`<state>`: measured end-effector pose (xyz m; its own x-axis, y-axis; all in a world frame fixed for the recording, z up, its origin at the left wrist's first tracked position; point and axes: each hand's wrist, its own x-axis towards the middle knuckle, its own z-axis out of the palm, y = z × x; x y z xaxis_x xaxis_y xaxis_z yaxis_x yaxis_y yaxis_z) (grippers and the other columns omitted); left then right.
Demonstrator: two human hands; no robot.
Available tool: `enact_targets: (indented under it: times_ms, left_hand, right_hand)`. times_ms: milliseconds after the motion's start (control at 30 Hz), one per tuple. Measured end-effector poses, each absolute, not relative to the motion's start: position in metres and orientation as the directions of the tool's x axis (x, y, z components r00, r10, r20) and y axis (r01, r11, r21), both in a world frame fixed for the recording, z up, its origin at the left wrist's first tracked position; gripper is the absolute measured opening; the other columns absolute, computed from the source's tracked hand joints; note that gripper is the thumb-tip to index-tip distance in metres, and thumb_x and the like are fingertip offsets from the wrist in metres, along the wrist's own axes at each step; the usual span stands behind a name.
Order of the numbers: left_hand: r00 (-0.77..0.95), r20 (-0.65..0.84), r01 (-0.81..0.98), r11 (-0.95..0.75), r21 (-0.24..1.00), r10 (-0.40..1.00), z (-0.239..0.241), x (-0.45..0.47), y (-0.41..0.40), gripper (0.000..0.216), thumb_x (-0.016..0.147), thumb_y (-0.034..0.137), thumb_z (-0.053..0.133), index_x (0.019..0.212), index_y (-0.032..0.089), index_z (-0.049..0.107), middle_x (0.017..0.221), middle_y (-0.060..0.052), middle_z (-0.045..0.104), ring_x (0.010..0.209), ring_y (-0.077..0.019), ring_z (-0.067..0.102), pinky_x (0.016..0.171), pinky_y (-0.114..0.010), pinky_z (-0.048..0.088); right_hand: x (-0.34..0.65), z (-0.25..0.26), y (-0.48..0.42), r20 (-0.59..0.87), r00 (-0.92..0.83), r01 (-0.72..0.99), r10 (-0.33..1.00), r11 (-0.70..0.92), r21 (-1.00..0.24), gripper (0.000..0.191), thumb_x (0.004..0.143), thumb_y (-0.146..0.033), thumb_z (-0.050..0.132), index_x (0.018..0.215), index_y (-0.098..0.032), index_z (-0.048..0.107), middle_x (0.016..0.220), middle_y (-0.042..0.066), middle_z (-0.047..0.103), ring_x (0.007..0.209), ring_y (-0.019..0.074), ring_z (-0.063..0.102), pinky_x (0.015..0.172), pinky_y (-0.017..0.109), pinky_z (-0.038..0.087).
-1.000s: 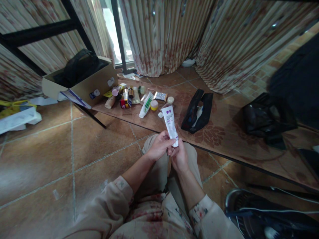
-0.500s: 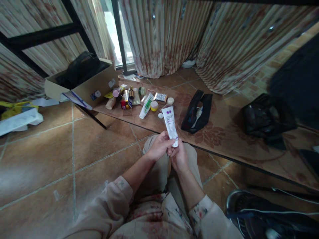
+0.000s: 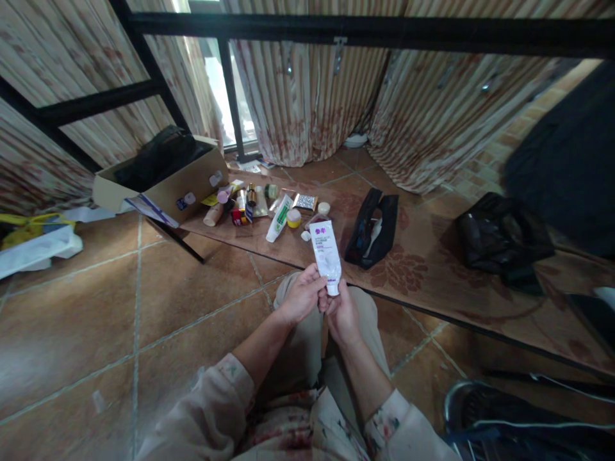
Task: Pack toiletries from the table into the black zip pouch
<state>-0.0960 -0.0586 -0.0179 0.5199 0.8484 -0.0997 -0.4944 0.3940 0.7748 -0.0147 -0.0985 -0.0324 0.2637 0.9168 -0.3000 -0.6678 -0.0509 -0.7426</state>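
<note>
Above my knees I hold a white tube (image 3: 327, 250) with purple lettering, its cap end pointing down toward me. My left hand (image 3: 302, 296) grips the tube's lower left side, thumb near the cap. On the lower right, my right hand (image 3: 342, 314) has its fingers closed about the cap end. Just beyond, on the low table (image 3: 413, 288), lie a white and green tube (image 3: 279, 219), a yellow jar with a pale lid (image 3: 293, 218) and a glittery case (image 3: 305, 203). An unzipped black pouch (image 3: 372, 230) lies to the right of them, with something pale inside.
A cardboard box (image 3: 168, 192) holding a black bag (image 3: 158, 153) stands at the table's left end. Several small bottles and tubes lie beside it. A dark bag (image 3: 502, 234) sits at the right. Striped curtains (image 3: 307, 102) hang behind a dark metal frame (image 3: 307, 25).
The tube has turned so its printed face shows more broadly, and it sits slightly lower in view. Both hands keep their hold. The camera view has tilted up a little.
</note>
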Motion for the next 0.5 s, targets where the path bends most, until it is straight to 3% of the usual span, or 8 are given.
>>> enact_targets:
  times_ms: [100,200,333,500]
  left_hand:
    - [0.511,-0.115,-0.502,0.405,0.764,0.852,-0.0158,-0.0958,-0.0586,0.035,0.077,0.035,0.07,0.102,0.016,0.053,0.058,0.006,0.057,0.034,-0.0065,0.047,0.033,-0.017,0.038]
    - [0.476,-0.149,-0.508,0.409,0.758,0.867,-0.0121,-0.0956,-0.0589,0.036,0.077,0.035,0.07,0.104,0.016,0.055,0.077,0.0,0.066,0.04,-0.0065,0.05,0.033,-0.018,0.038]
    - [0.409,-0.182,-0.54,0.398,0.741,0.894,-0.0079,-0.0954,-0.0595,0.04,0.078,0.036,0.068,0.112,0.019,0.055,0.102,-0.006,0.068,0.062,-0.0098,0.062,0.043,-0.018,0.043]
    - [0.354,-0.174,-0.567,0.359,0.741,0.919,-0.0104,-0.0933,-0.0596,0.043,0.079,0.033,0.068,0.117,0.022,0.051,0.115,-0.007,0.066,0.094,-0.0151,0.066,0.063,-0.02,0.049]
  right_hand:
    - [-0.0147,-0.0318,-0.0993,-0.275,0.271,-0.627,0.922,-0.047,-0.777,0.039,0.081,-0.058,0.058,0.074,-0.02,0.059,0.059,-0.003,0.054,0.048,0.0091,0.042,0.044,0.023,0.033]
    - [-0.0141,-0.03,-0.1008,-0.236,0.264,-0.559,0.935,-0.051,-0.827,0.037,0.08,-0.057,0.06,0.074,-0.021,0.06,0.058,-0.003,0.052,0.047,0.0095,0.039,0.043,0.024,0.031]
    - [-0.0141,-0.0289,-0.1024,-0.198,0.258,-0.554,0.946,-0.023,-0.832,0.03,0.074,-0.048,0.07,0.086,-0.021,0.063,0.064,-0.004,0.055,0.047,0.0069,0.038,0.043,0.022,0.029]
    - [-0.0166,-0.0328,-0.1029,-0.195,0.289,-0.559,0.937,0.0,-0.829,0.033,0.072,-0.041,0.075,0.093,-0.02,0.061,0.06,-0.006,0.055,0.046,0.0054,0.039,0.044,0.019,0.028]
